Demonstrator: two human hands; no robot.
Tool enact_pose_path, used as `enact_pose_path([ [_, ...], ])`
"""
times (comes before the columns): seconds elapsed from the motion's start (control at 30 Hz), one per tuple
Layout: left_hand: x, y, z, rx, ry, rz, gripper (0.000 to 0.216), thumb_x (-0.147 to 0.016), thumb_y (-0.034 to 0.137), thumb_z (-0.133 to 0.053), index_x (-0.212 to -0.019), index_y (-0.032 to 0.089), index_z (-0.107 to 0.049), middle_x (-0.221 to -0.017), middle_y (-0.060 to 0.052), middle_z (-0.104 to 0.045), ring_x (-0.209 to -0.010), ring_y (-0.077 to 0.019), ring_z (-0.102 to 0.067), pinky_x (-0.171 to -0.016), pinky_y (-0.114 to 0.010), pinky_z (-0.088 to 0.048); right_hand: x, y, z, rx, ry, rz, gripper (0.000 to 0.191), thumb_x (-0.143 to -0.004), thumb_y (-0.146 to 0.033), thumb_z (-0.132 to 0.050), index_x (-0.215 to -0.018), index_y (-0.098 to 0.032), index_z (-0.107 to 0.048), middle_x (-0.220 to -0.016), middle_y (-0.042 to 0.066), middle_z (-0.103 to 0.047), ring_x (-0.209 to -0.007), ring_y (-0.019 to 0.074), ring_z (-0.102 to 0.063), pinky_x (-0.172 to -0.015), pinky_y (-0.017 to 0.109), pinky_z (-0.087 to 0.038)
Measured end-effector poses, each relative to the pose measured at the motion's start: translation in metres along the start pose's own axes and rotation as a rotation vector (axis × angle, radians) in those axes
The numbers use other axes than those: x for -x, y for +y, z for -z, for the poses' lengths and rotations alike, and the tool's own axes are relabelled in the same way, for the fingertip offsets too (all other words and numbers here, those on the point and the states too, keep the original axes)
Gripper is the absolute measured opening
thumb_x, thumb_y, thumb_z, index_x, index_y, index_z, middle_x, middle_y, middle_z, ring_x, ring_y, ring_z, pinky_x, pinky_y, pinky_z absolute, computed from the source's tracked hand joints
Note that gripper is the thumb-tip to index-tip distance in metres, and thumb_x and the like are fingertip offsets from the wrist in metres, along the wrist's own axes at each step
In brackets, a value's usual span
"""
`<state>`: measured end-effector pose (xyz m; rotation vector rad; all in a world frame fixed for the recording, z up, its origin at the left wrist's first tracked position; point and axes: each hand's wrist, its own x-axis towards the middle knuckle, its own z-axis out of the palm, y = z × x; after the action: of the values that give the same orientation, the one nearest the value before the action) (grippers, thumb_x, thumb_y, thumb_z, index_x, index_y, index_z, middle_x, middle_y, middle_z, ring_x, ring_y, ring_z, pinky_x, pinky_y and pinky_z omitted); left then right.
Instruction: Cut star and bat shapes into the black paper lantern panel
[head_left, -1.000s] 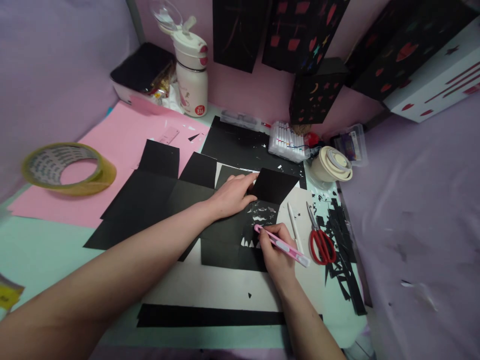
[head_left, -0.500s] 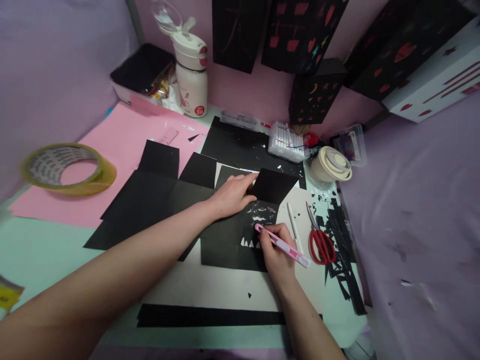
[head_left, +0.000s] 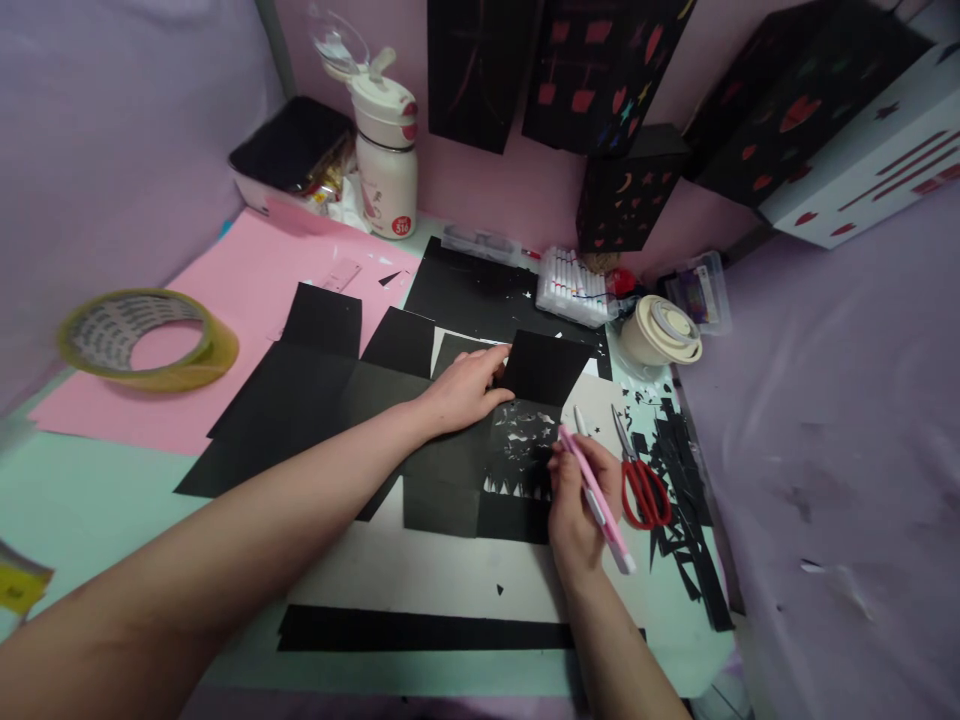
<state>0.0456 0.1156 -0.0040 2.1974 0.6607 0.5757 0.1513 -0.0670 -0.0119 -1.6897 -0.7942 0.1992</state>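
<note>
A pink craft knife (head_left: pixel 598 497) is in my right hand (head_left: pixel 579 505), its front end pointing up and left over the right panel of a folded black paper sheet (head_left: pixel 450 450). That panel has small cut-outs: a row of pointed triangles and some wavy shapes above them. My left hand (head_left: pixel 465 390) lies on the sheet with thumb and index finger apart, at the left side of a raised black flap (head_left: pixel 547 367). Just right of the knife, a white pen-like tool (head_left: pixel 580 420) is partly hidden by my right hand. Red-handled scissors (head_left: pixel 643 490) lie further right.
Black paper scraps (head_left: pixel 690 510) pile along the right edge. A tape roll (head_left: pixel 146 340) stands out at left above pink paper (head_left: pixel 300 235). Behind are a white bottle (head_left: pixel 386 180), a marker case (head_left: pixel 574 285) and a beige round container (head_left: pixel 660 333). Decorated black boxes (head_left: pixel 634 185) hang above.
My right hand has moved right with the craft knife, off the cut-outs, and the knife has tilted steeper. More of the triangle row shows. My left hand stays in place.
</note>
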Motion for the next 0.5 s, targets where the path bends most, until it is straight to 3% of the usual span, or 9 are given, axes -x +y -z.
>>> enact_pose_path([
  [0.1,-0.001,-0.004,0.000,0.133,0.044,0.049,0.024,-0.079,0.020,-0.067,-0.097,0.020,-0.052,-0.077,0.003,-0.056,-0.072,-0.0162,-0.055,-0.067,-0.028,-0.041,-0.010,-0.006,0.001,-0.122,0.122,-0.033,0.031,-0.094,-0.037,-0.050,-0.120,-0.019,-0.052,-0.080,0.003,-0.065,-0.061,0.0128,-0.058,-0.058,0.028,-0.047],
  [0.17,-0.002,-0.007,0.000,0.269,0.076,0.060,0.025,-0.077,0.020,-0.067,-0.096,0.020,-0.051,-0.072,0.004,-0.052,-0.067,-0.0148,-0.053,-0.064,-0.027,-0.041,-0.016,-0.008,0.003,-0.135,0.193,-0.028,0.030,-0.095,-0.038,-0.048,-0.119,-0.019,-0.050,-0.069,-0.001,-0.061,-0.056,0.0113,-0.055,-0.058,0.026,-0.045],
  [0.23,-0.002,-0.010,0.000,0.423,0.100,0.049,0.030,-0.076,0.021,-0.067,-0.101,0.019,-0.050,-0.071,0.005,-0.051,-0.067,-0.0144,-0.053,-0.064,-0.027,-0.042,-0.022,-0.008,0.006,-0.137,0.196,-0.051,0.026,-0.091,-0.037,-0.056,-0.110,-0.020,-0.051,-0.073,-0.001,-0.063,-0.060,0.0115,-0.057,-0.059,0.025,-0.045],
  [0.37,-0.003,-0.010,0.002,0.612,0.130,0.042,0.043,-0.074,0.025,-0.067,-0.112,0.018,-0.049,-0.074,0.004,-0.052,-0.070,-0.0150,-0.055,-0.068,-0.027,-0.044,-0.025,-0.005,0.009,-0.212,-0.109,-0.242,0.025,-0.074,-0.032,-0.071,-0.089,-0.021,-0.054,-0.081,0.000,-0.065,-0.068,0.0145,-0.061,-0.063,0.026,-0.047],
  [0.5,-0.003,-0.010,0.003,0.653,0.134,0.047,0.046,-0.073,0.025,-0.068,-0.114,0.017,-0.049,-0.073,0.005,-0.052,-0.069,-0.0148,-0.053,-0.067,-0.027,-0.043,-0.024,-0.009,0.004,-0.335,-0.374,-0.422,0.020,-0.075,-0.034,-0.067,-0.088,-0.023,-0.056,-0.077,-0.004,-0.063,-0.064,0.0148,-0.058,-0.061,0.028,-0.047],
])
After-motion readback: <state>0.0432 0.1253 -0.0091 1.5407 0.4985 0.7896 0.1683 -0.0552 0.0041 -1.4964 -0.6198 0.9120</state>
